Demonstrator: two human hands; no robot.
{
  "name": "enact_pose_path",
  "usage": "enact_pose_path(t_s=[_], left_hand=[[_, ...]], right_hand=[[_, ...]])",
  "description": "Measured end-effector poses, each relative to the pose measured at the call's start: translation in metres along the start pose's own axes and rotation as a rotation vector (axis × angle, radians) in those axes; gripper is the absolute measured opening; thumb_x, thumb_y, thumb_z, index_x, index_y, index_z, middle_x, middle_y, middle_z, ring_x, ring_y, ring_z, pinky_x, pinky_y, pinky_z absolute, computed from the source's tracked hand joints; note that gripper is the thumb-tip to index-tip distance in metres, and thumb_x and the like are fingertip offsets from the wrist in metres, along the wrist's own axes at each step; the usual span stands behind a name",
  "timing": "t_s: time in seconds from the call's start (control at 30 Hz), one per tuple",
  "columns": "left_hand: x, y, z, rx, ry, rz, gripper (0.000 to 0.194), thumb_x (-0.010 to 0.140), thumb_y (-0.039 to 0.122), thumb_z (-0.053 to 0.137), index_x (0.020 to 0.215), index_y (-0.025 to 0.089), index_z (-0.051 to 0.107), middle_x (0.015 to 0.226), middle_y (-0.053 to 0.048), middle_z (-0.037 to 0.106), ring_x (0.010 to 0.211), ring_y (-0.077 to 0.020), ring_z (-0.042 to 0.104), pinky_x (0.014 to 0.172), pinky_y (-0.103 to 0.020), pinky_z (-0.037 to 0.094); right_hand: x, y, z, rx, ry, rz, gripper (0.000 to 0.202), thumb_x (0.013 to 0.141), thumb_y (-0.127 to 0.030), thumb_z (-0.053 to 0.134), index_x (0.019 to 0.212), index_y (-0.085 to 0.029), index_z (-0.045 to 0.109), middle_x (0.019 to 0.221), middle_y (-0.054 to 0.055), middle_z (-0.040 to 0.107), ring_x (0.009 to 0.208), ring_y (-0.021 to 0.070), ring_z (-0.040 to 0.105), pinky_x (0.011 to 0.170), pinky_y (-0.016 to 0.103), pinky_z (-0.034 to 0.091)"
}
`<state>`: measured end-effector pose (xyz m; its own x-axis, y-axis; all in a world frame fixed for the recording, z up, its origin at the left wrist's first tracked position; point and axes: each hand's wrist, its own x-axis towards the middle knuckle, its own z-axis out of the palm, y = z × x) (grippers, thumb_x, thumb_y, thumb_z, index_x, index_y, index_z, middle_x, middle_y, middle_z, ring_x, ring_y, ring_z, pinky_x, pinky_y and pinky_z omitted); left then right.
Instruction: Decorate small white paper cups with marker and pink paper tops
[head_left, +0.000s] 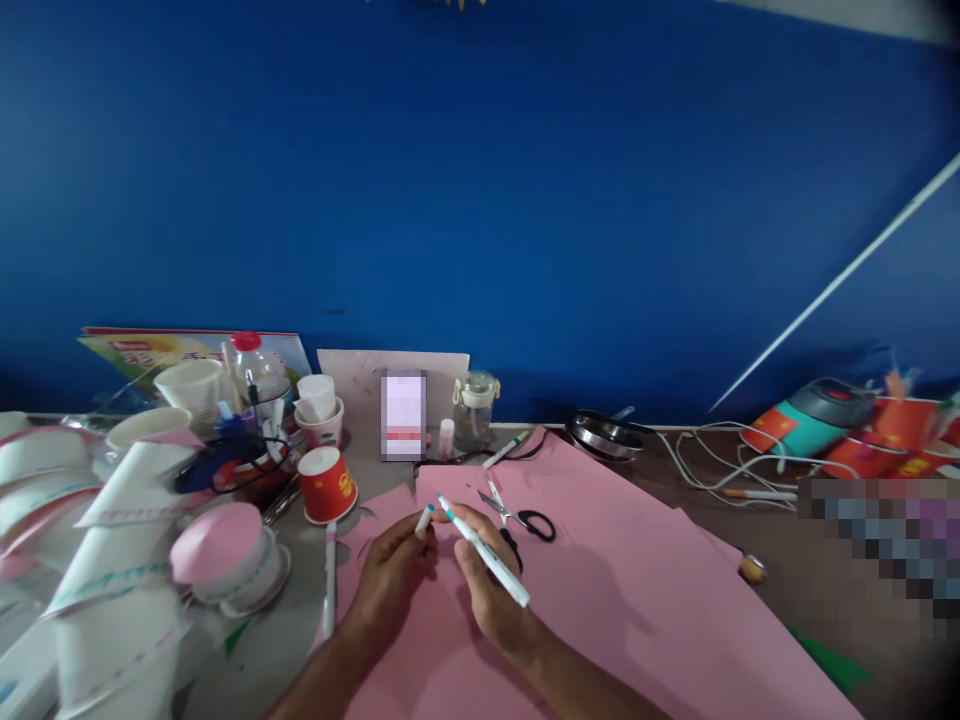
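In my right hand [491,600] lies a white marker [495,568] with a teal tip, slanting up and to the left. My left hand [397,565] pinches a short white marker cap [424,519] with a teal end, close to the marker's tip but apart from it. Both hands are over a large pink sheet of paper [600,580]. Just beyond my right hand, scissors [517,516] with black handles rest on the sheet, blades partly spread. Another white marker [330,585] lies left of my left hand.
A red paper cup [328,485] stands upside down at the left, near a pink-topped paper cup piece [225,555] and several white cups. Along the blue wall [480,200] are a phone [403,415], a glass jar [474,410] and a round metal dish [606,436]. White cables [720,455] lie right.
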<state>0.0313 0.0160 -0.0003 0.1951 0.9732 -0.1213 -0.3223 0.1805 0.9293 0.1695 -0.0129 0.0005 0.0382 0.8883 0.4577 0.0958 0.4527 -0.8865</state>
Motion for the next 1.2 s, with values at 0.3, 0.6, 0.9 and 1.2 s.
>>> enact_pose_path(t_s=[0.3,0.6,0.9,1.2], left_hand=[[-0.007,-0.008,0.007,0.031,0.0,0.01,0.018,0.072,0.037,0.074,0.077,0.019,0.072,0.065,-0.002,0.061,0.063,-0.0175,0.053,0.059,-0.027,0.042],[-0.005,-0.006,0.002,0.105,-0.118,0.086,0.019,0.082,0.037,0.068,0.083,0.019,0.072,0.082,-0.005,0.065,0.08,-0.0207,0.058,0.074,-0.03,0.046],[0.002,-0.002,-0.002,-0.196,0.004,-0.037,0.03,0.073,0.035,0.078,0.098,0.021,0.068,0.07,0.001,0.064,0.058,-0.0126,0.054,0.053,-0.024,0.043],[0.017,-0.001,-0.014,-0.418,0.185,-0.022,0.031,0.065,0.028,0.085,0.088,0.017,0.066,0.075,0.001,0.069,0.058,-0.0077,0.057,0.057,-0.019,0.046]], right_hand=[[-0.007,0.005,-0.001,-0.149,-0.017,-0.118,0.038,0.099,-0.027,0.047,0.136,-0.024,0.055,0.128,0.011,0.066,0.115,0.0246,0.065,0.098,0.039,0.055],[-0.004,0.002,0.002,-0.129,-0.118,-0.173,0.037,0.1,-0.03,0.044,0.134,-0.023,0.055,0.127,0.012,0.065,0.121,0.0246,0.06,0.104,0.041,0.051],[-0.004,0.0,-0.006,-0.163,-0.037,-0.261,0.042,0.101,-0.039,0.039,0.139,-0.026,0.047,0.129,0.012,0.06,0.119,0.0276,0.058,0.097,0.044,0.051],[-0.002,-0.006,0.002,-0.215,-0.086,-0.323,0.02,0.095,-0.03,0.041,0.104,-0.021,0.056,0.081,0.005,0.056,0.075,0.021,0.055,0.07,0.037,0.05]])
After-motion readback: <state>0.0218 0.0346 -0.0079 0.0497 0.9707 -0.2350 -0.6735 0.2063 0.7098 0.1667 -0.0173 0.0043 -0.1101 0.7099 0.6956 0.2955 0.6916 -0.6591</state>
